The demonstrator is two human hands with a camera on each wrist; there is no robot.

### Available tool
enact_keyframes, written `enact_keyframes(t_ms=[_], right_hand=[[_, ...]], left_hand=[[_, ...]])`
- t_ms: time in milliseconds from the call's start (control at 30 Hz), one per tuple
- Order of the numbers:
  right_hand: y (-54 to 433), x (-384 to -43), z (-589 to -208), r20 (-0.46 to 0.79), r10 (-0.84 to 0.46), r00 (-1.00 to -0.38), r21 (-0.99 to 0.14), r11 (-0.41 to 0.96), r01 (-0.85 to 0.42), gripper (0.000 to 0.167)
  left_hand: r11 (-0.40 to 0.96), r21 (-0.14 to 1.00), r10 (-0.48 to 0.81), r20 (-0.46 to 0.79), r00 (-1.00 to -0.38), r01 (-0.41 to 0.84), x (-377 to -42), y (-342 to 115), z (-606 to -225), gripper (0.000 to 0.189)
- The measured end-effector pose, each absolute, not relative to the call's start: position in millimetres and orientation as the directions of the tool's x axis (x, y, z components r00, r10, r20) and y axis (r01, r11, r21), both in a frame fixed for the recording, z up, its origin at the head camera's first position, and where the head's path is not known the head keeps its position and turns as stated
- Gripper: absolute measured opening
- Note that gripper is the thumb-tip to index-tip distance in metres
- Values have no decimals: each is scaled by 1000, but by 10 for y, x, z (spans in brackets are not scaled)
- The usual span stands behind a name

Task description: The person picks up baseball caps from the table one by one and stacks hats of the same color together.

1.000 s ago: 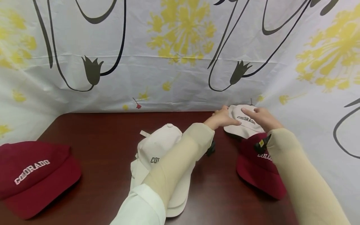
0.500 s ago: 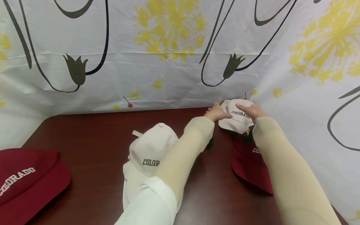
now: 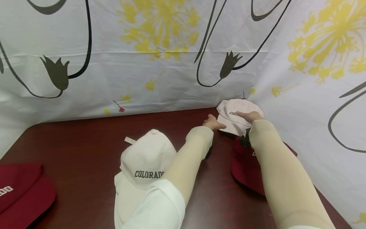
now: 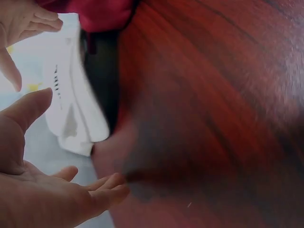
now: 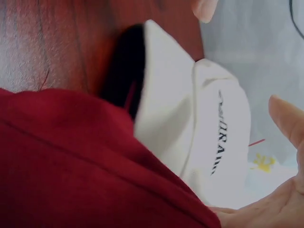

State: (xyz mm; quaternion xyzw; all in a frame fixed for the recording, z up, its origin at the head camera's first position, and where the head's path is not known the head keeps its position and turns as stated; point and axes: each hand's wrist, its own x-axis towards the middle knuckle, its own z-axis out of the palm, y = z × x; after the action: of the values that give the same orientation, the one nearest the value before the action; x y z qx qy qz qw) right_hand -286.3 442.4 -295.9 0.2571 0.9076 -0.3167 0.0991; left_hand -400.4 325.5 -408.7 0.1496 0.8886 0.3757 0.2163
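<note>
A white cap lettered COLORADO (image 3: 232, 119) sits in the table's far right corner, its brim toward me. My left hand (image 3: 213, 123) is at the left edge of its brim, fingers spread. In the left wrist view the left palm (image 4: 47, 197) faces the cap with nothing in it. My right hand (image 3: 251, 116) overlaps the cap's right side, thumb apart from the fingers. The right wrist view shows the white cap (image 5: 168, 102) with the right hand (image 5: 280, 192) beside its crown, holding nothing. Beneath my right forearm lies a maroon cap (image 3: 245, 167), partly hidden.
White caps, one upon another, (image 3: 145, 159) lie mid-table, partly covered by my left sleeve. Another maroon cap (image 3: 24, 194) is at the left, cut off by the frame. A patterned cloth (image 3: 128, 76) hangs behind and to the right of the dark wooden table (image 3: 85, 146).
The head view has turned, leaving the left maroon cap partly out of frame. My right hand has shifted left over the far white cap; the left hand stays by its brim, slightly lower.
</note>
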Motion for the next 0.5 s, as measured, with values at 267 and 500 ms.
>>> enact_keyframes(t_ms=[267,500], right_hand=[[4534,-2921,-3145,-414,462,-784,-526,582,621,90],[4635,-2988,-3334,-424,475,-771,-527,563,637,92]], left_hand=[[620,781,422,-254,-870,73,-3510,2996,-3629,72],[614,778,449,-207,-869,132,-3469,3042,-3643,74]])
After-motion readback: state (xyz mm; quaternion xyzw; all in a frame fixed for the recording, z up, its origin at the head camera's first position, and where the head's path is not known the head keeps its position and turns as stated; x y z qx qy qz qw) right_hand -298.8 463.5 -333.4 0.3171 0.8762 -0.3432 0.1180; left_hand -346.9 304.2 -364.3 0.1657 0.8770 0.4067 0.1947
